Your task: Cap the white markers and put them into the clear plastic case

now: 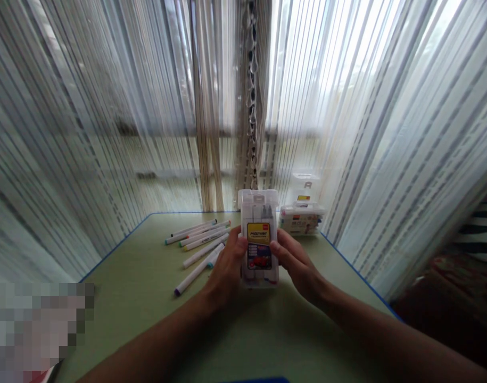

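Upright between my two hands is a clear plastic marker case (259, 210), its yellow, red and dark label facing me. A few markers show dimly through its wall; the rest of the inside is hard to make out. My left hand (229, 260) grips the case's left side, thumb on the front edge. On the right side, my right hand (295, 258) holds it the same way. Several white markers (199, 271) with coloured ends lie loose on the table just left of my left hand, partly hidden by it.
A second clear case (301, 221) with markers stands at the table's back right, its lid raised. The pale green table (139, 298) has a blue edge. String curtains (147, 106) hang behind it. A pixelated patch covers the lower left.
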A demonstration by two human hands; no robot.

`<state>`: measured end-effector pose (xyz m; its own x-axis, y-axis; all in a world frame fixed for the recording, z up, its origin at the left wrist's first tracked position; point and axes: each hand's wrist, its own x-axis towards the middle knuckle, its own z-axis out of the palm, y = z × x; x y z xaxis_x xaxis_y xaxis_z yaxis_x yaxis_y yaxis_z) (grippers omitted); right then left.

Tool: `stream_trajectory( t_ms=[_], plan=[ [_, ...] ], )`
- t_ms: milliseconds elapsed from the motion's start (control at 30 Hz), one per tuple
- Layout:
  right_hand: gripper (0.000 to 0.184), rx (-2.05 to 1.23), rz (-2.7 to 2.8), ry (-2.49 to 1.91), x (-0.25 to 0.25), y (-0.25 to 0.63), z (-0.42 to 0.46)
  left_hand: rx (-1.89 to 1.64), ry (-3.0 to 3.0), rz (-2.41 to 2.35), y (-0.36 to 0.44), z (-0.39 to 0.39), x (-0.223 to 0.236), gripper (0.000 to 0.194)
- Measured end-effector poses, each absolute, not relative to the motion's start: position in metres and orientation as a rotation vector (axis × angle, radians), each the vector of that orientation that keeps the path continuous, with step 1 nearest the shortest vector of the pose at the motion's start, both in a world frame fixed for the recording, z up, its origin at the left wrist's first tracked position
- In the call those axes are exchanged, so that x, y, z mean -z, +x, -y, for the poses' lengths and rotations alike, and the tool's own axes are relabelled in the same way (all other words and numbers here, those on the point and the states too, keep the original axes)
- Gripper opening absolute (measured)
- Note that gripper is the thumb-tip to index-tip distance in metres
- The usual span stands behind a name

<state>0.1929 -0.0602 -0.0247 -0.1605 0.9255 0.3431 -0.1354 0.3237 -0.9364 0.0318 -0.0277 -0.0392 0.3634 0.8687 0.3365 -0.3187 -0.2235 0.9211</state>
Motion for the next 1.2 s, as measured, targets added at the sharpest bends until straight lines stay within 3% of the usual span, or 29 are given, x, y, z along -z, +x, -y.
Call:
stream_trajectory(
  t_ms=[700, 1200],
  plan=[
    [0.039, -1.054, 1.432, -0.835, 0.028, 0.197, 0.058, -1.184, 1.393, -0.583, 0.030, 0.024, 0.043, 0.043],
    [0.045, -0.971, 1.454, -0.872, 0.031, 0.197, 0.049, -1.168, 1.287, -0.586, 0.032, 0.023, 0.037, 0.049]
  ],
)
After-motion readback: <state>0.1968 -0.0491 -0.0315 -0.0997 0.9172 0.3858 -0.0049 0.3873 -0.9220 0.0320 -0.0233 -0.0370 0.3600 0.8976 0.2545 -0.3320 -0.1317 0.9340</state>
